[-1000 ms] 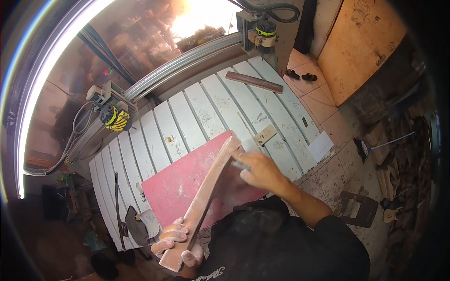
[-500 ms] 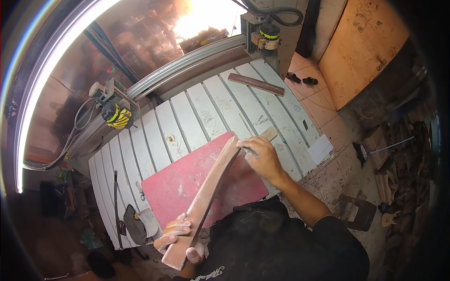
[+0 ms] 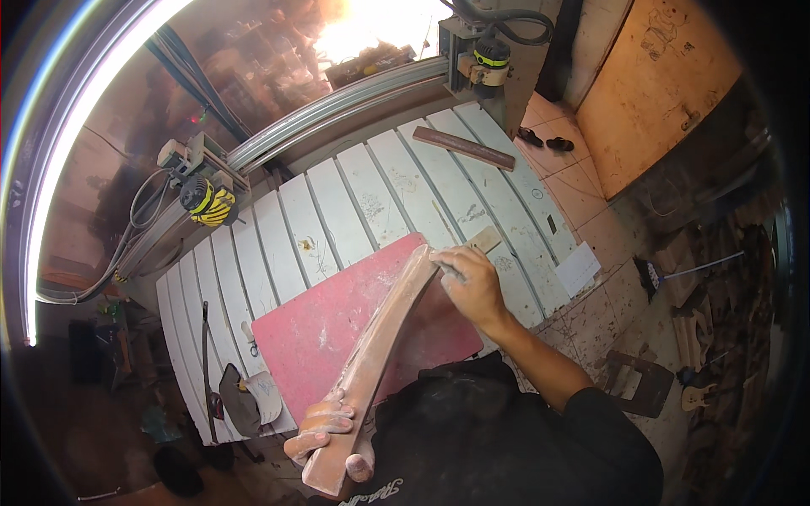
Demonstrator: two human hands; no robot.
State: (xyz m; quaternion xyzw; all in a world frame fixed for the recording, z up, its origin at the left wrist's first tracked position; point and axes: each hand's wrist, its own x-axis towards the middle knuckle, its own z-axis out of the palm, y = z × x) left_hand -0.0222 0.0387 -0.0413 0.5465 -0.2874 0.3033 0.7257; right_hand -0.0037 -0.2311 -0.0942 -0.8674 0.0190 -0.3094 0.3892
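A long, tapered reddish-brown wooden piece [image 3: 377,371] slants away from me over a red board [image 3: 325,329]. It is broad at the near end and narrow at the far end. My left hand [image 3: 325,428], dusted white, wraps round the broad end, with the thumb on the right side and the other fingers on the left. At the narrow tip, my right hand [image 3: 472,282] has its curled fingers closed on the edge. Whether anything small lies under those fingers is hidden. Beyond the right hand a pale wooden block [image 3: 484,239] partly shows.
The red board lies on a white slatted table [image 3: 346,198]. A dark wooden bar [image 3: 464,148] rests at its far side. Two spindle motors [image 3: 208,202] [image 3: 491,61] hang from a metal gantry rail [image 3: 337,110]. A white paper sheet [image 3: 578,268] sits at the right edge.
The broad end of the wooden piece and my left hand have shifted slightly right and nearer to me. The piece has rolled a little, showing more of its side. My right hand stays at the tip.
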